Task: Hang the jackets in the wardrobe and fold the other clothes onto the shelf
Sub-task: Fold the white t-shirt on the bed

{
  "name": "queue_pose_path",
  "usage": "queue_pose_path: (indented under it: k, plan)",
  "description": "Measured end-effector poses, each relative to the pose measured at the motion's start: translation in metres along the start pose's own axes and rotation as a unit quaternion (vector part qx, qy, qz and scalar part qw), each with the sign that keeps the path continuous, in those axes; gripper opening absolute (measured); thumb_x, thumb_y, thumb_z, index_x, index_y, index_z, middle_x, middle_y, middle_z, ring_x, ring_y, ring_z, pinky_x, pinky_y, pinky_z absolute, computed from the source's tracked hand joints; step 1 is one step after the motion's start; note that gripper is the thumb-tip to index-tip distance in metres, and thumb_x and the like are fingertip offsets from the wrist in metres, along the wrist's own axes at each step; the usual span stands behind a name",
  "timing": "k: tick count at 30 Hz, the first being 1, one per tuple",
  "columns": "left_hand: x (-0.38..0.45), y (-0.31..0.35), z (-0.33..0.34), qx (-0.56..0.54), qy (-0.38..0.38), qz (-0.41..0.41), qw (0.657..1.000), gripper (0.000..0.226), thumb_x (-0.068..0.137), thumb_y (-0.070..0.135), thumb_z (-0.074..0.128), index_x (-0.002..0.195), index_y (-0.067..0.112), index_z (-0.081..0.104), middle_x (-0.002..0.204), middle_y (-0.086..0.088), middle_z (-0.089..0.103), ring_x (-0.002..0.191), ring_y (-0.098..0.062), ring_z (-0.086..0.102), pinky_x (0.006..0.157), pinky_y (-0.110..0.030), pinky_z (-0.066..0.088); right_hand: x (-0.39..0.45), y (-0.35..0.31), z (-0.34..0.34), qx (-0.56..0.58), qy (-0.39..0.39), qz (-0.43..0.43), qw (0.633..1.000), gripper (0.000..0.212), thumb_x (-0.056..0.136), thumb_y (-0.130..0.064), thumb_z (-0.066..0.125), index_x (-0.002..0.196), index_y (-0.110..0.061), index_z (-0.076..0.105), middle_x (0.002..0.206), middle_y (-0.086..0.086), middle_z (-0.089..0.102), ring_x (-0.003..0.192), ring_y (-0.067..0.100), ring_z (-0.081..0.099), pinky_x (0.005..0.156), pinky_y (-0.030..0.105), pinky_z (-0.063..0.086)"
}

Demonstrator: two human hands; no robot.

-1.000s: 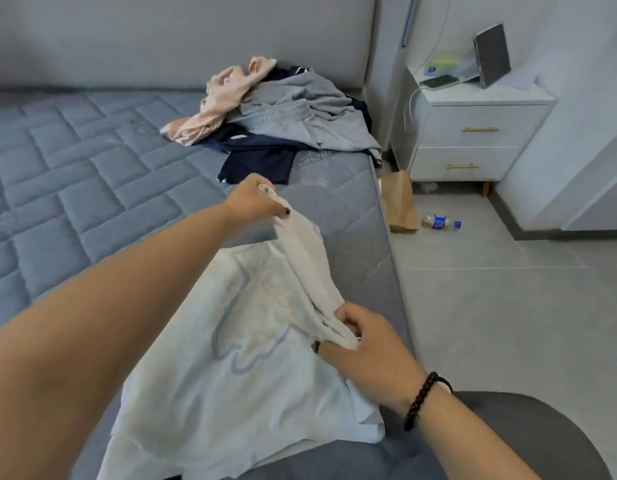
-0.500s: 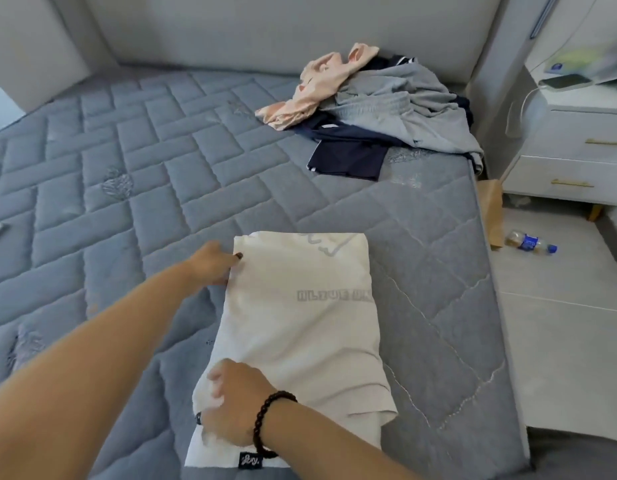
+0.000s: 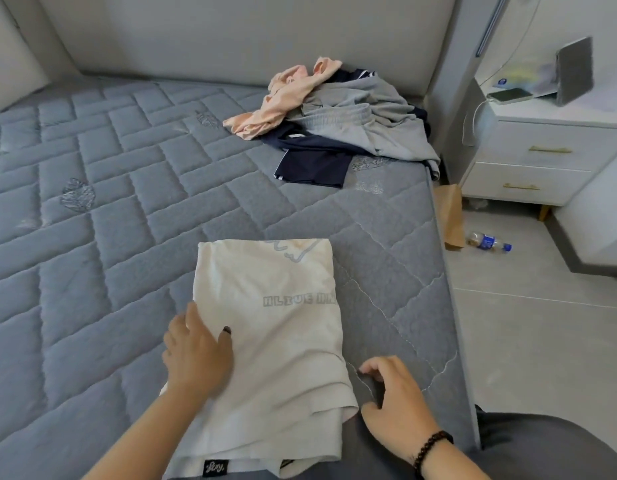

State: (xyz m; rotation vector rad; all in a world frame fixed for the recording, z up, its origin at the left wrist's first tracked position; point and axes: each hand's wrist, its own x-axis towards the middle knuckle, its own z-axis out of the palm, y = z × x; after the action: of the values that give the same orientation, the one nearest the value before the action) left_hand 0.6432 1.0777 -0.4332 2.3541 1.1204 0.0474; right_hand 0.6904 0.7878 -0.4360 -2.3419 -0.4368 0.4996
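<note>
**Q:** On the grey quilted mattress [image 3: 109, 209], at six o'clock, what does the figure show?

**A:** The cream printed T-shirt [image 3: 276, 327], folded lengthwise. The left hand [image 3: 196, 355] presses its nine-o'clock edge, fingers straight and together; the right hand [image 3: 393, 400] rests on the mattress just beside its hem, fingers loosely curled, holding nothing.

**Q:** How is the step done well?

**A:** Arguably by smoothing creases before folding hem toward collar.

**Q:** Change from earlier?

**A:** Both hands released the cloth; the heap of pink, grey and navy clothes [image 3: 338, 119] at one o'clock is unmoved.
</note>
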Motion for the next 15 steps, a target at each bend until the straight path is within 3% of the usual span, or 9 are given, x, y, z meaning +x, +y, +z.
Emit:
queue_pose_path:
  k: [3,7,9,13,15]
  plan:
    - [-0.026,0.021,0.010,0.080,0.030,0.116,0.990,0.070,0.097,0.038,0.044,0.154,0.018,0.010,0.160,-0.011,0.004,0.146,-0.031,0.007,0.116,-0.048,0.012,-0.009,-0.006,0.007,-0.016,-0.038,-0.020,0.999,0.036,0.077,-0.017,0.054,0.102,-0.039,0.040,0.109,-0.021,0.040,0.103,-0.001,0.042,0.089,0.017,0.040]
    - [-0.048,0.050,0.035,0.146,-0.080,0.325,0.931,0.062,0.101,0.046,0.026,0.154,0.028,0.000,0.162,-0.002,-0.006,0.149,-0.019,-0.007,0.120,-0.040,0.001,-0.018,-0.016,0.015,-0.060,0.009,-0.043,0.997,0.013,0.092,-0.030,0.049,0.104,-0.030,0.053,0.107,-0.015,0.052,0.106,0.006,0.042,0.086,0.025,0.043]
    - [-0.053,0.068,0.046,0.174,-0.118,0.392,0.896,0.058,0.102,0.046,0.023,0.154,0.033,0.000,0.162,0.001,-0.010,0.149,-0.017,-0.013,0.119,-0.042,-0.004,-0.018,-0.020,0.015,-0.097,0.034,-0.044,0.994,0.021,0.097,-0.028,0.041,0.108,-0.023,0.058,0.110,-0.009,0.055,0.109,0.009,0.045,0.082,0.023,0.042]
    - [-0.047,0.093,0.063,0.253,-0.174,0.389,0.869,0.056,0.102,0.048,0.018,0.154,0.036,0.001,0.162,0.001,-0.012,0.149,-0.019,-0.014,0.118,-0.052,-0.007,-0.030,-0.023,0.010,-0.189,0.032,-0.056,0.980,0.024,0.094,-0.017,0.039,0.098,-0.014,0.063,0.108,0.000,0.058,0.107,0.015,0.051,0.073,0.026,0.040]
    - [-0.042,0.092,0.069,0.281,-0.194,0.379,0.860,0.057,0.101,0.052,0.015,0.154,0.037,0.000,0.162,0.002,-0.016,0.148,-0.018,-0.016,0.117,-0.052,-0.009,-0.043,-0.024,0.004,-0.238,0.023,-0.103,0.966,0.009,0.075,-0.024,0.067,0.073,-0.016,0.067,0.084,-0.001,0.065,0.083,0.014,0.061,0.056,0.022,0.034]
